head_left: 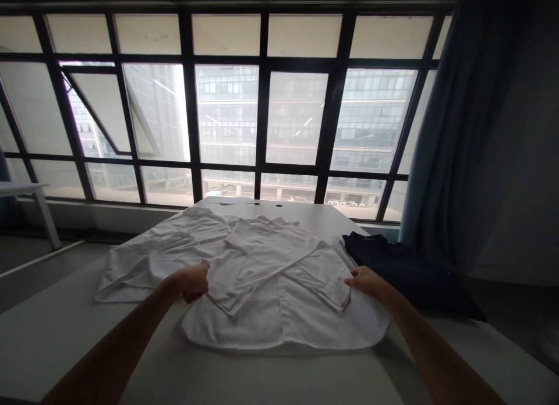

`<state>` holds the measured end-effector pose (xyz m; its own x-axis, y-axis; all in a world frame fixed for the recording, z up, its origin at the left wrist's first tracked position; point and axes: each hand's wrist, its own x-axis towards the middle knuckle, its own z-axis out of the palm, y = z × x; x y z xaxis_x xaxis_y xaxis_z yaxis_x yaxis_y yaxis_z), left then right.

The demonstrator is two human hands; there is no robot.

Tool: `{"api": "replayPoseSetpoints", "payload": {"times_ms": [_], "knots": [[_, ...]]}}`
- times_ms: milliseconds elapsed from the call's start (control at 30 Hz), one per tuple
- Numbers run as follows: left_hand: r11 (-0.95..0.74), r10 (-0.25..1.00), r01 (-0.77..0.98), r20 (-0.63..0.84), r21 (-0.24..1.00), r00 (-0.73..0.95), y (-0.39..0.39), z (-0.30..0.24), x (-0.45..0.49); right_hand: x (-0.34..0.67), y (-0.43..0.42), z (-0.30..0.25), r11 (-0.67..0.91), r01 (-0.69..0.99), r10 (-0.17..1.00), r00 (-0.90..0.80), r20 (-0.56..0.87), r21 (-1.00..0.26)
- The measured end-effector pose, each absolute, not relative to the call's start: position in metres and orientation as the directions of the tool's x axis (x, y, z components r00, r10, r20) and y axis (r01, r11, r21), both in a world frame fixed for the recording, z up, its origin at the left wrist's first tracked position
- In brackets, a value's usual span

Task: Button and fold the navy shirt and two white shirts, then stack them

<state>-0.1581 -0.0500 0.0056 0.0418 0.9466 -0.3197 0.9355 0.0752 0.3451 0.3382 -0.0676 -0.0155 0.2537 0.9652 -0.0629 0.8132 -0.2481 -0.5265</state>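
At the far left, beyond the desk point(183, 382), part of a second white table point(20, 188) shows before a window wall point(227, 114). On the desk's left half, a rumpled white garment point(152, 256) lies spread, its lower edge towards the near left corner and its upper part reaching towards the far edge.

Next comes the left hand point(195, 281), its fingers curled in, pinching the left border of a white shirt point(262, 329) beside a folded-over sleeve. This shirt lies flat at the middle of the desk, overlapping the garment on its left. Its collar points to the far edge and its curved hem to the near edge, so the long axis runs from near to far; a straight strip continues that line down the lower half. Both sleeves are laid across the body, their cuffs angled towards the near edge.

The right hand point(368, 281) has thumb and fingers pinching the shirt's sleeve at its right border. Beyond it, along the desk's right edge, lies a navy garment point(406, 271) with its neckline towards the far edge; a tiny pale mark there may be a label, too small and dim to read. A blue curtain point(441, 178) hangs behind.
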Motion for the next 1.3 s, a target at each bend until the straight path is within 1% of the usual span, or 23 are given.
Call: {"api": "replayPoseSetpoints", "payload": {"times_ms": [67,100,167,267,367,467,533,600,700,800,867,933,1067,1133,1200,1300], "knots": [[0.165,0.92,0.94,-0.391,0.299,-0.037,-0.053,0.007,-0.15,0.339,-0.068,-0.016,-0.245,0.803,0.968,0.236,-0.088,-0.544],[0.187,0.913,0.942,-0.404,0.277,-0.062,-0.055,0.009,-0.147,0.34,-0.068,-0.016,-0.242,0.798,0.969,0.23,-0.091,-0.552],[0.153,0.924,0.958,-0.378,0.241,-0.053,-0.059,0.011,-0.141,0.341,-0.068,-0.016,-0.239,0.798,0.969,0.229,-0.088,-0.554],[0.083,0.939,0.975,-0.344,0.207,-0.007,-0.068,0.011,-0.137,0.341,-0.068,-0.016,-0.229,0.824,0.971,0.229,-0.066,-0.518],[0.108,0.93,0.965,-0.368,0.239,-0.013,-0.076,0.008,-0.144,0.34,-0.069,-0.015,-0.21,0.844,0.976,0.214,-0.049,-0.494],[0.131,0.926,0.94,-0.378,0.315,-0.002,-0.081,0.01,-0.156,0.339,-0.069,-0.013,-0.212,0.829,0.975,0.216,-0.052,-0.518],[0.062,0.954,0.928,-0.294,0.367,0.052,-0.083,0.018,-0.162,0.337,-0.069,-0.012,-0.208,0.822,0.975,0.22,-0.042,-0.53],[-0.05,0.984,0.92,-0.137,0.388,0.111,-0.085,0.031,-0.161,0.335,-0.069,-0.011,-0.198,0.825,0.976,0.217,-0.027,-0.529],[-0.205,0.979,0.915,0.058,0.349,0.197,-0.089,0.053,-0.142,0.332,-0.07,-0.009,-0.188,0.828,0.976,0.219,-0.004,-0.528],[-0.384,0.921,0.883,0.179,0.271,0.346,-0.092,0.065,-0.101,0.331,-0.072,-0.008,-0.19,0.808,0.974,0.227,-0.002,-0.558],[-0.483,0.874,0.848,0.184,0.219,0.45,-0.093,0.065,-0.067,0.331,-0.072,-0.009,-0.186,0.797,0.974,0.228,0.001,-0.575],[-0.55,0.835,0.812,0.165,0.198,0.525,-0.091,0.056,-0.035,0.332,-0.072,-0.011,-0.174,0.797,0.974,0.227,0.021,-0.579],[-0.617,0.776,0.751,0.023,0.234,0.63,-0.085,0.023,0.01,0.333,-0.071,-0.013,-0.15,0.796,0.975,0.219,0.047,-0.586],[-0.615,0.759,0.738,-0.043,0.276,0.649,-0.083,0.008,0.017,0.333,-0.071,-0.013,-0.15,0.784,0.976,0.216,0.039,-0.602],[-0.592,0.76,0.727,-0.059,0.346,0.647,-0.082,-0.001,0.017,0.332,-0.072,-0.012,-0.154,0.757,0.977,0.214,0.018,-0.635],[-0.495,0.748,0.673,-0.124,0.55,0.652,-0.083,-0.002,0.006,0.328,-0.074,-0.006,-0.156,0.685,0.979,0.202,-0.021,-0.711]]}}
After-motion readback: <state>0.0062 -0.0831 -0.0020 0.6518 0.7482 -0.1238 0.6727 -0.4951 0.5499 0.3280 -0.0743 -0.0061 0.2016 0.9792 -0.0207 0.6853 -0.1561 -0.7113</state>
